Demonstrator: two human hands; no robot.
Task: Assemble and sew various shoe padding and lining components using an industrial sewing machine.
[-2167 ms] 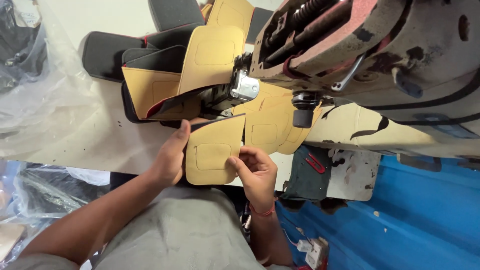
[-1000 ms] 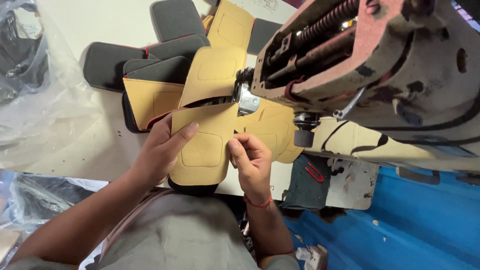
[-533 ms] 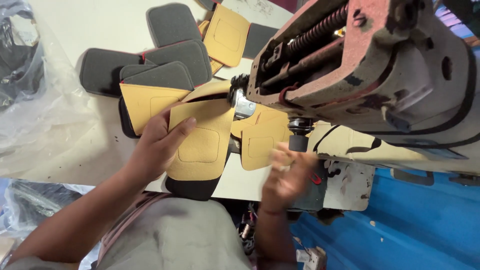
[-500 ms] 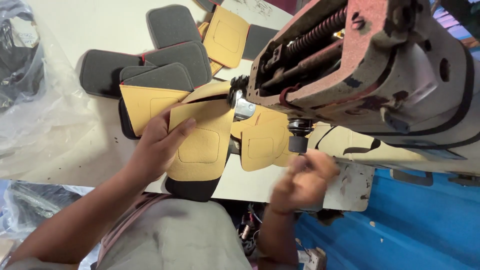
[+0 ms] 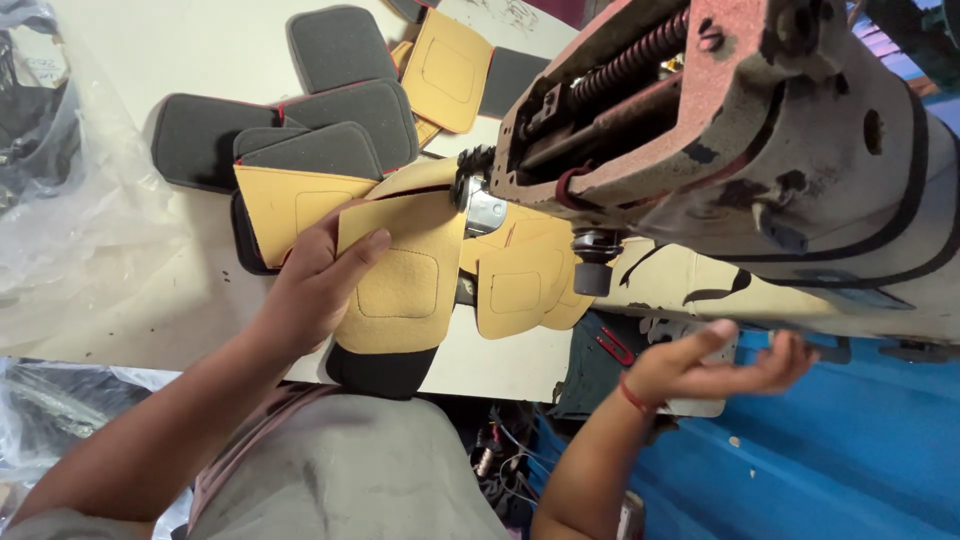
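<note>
We see our left hand [image 5: 315, 275] pressed flat on a tan padded piece [image 5: 400, 290] that lies on the pale counter [image 5: 170, 300], fingers spread and slightly curled over its left edge, the thumb reaching onto its upper face. It is a holding-down touch and not a pinch: the palm pins the piece, nothing is closed around it. The piece carries a stitched rounded rectangle at its middle and a dark backing that shows at its near end [image 5: 378, 370], which hangs just over the counter's front edge toward our body.

The long axis of this piece runs from our body away toward the sewing machine [image 5: 740, 150], tilted a little to the right, so its far end lies right by the metal presser foot [image 5: 482, 210] under the machine head. A second tan piece [image 5: 525, 285] lies just to its right, partly beneath the head.

Our right hand [image 5: 720, 365] is off the work altogether, held in the air well to the right and below the counter edge, palm up and fingers loosely open, holding nothing. A red thread band sits on that wrist.

So the left hand is plainly the nearer one; the piece lies directly under it and up-left of the right hand. Further pieces, grey [image 5: 330, 115] and tan [image 5: 450, 70], are fanned out on the counter beyond, and clear plastic sheeting [image 5: 60, 230] lies at the left.
</note>
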